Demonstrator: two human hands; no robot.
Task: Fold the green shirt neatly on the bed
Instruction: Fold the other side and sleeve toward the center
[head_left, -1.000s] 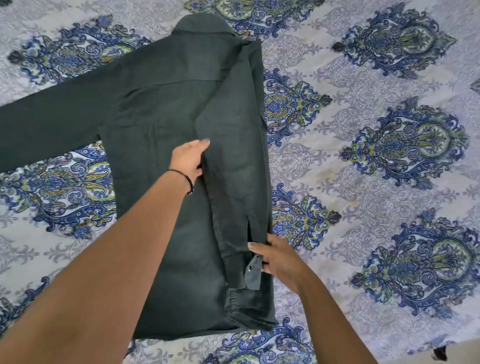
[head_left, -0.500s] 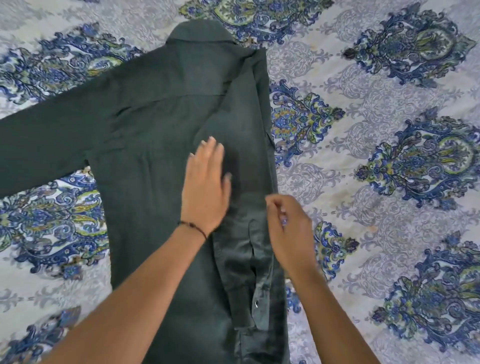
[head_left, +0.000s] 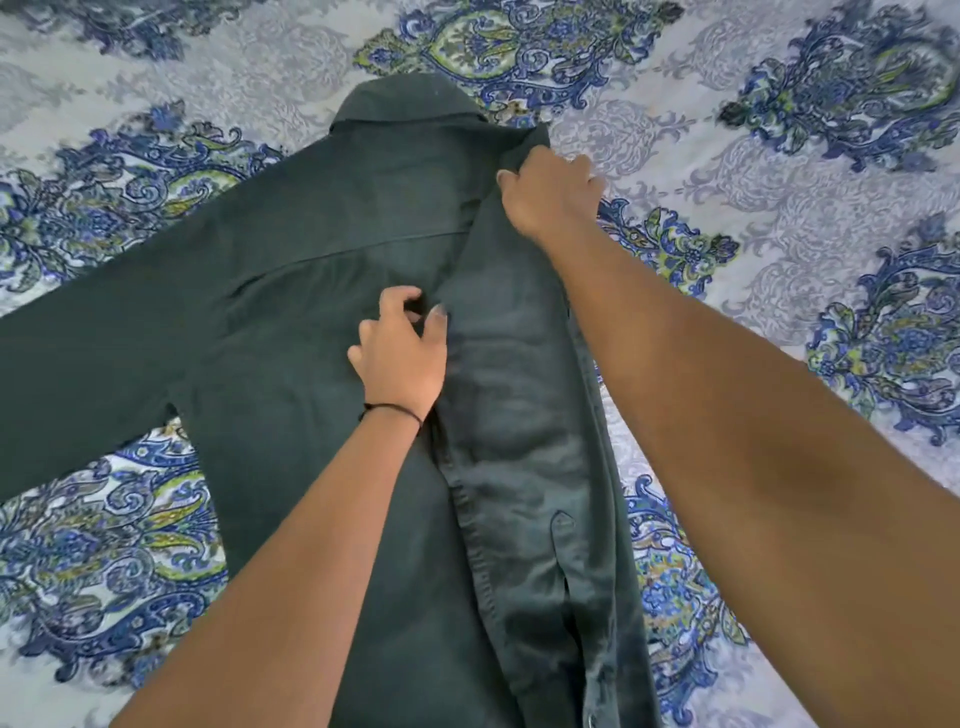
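Observation:
The dark green shirt (head_left: 311, 322) lies back-up on the bed, collar at the far end. Its left sleeve stretches out flat to the left. The right sleeve (head_left: 524, 426) is folded in and runs down the shirt's right side, cuff near the bottom edge of the view. My left hand (head_left: 402, 358), with a black band at the wrist, rests on the shirt's middle beside the folded sleeve's inner edge, fingers curled and pinching the cloth. My right hand (head_left: 545, 192) grips the fold at the right shoulder, close to the collar.
The bed is covered by a pale sheet (head_left: 779, 218) with blue and green paisley medallions, showing on all sides of the shirt. My two forearms cross the lower half of the view and hide the shirt's lower part.
My right hand has moved from the sleeve's lower part up to the right shoulder. My left hand went from flat on the cloth to curled fingers. The view has shifted nearer the collar.

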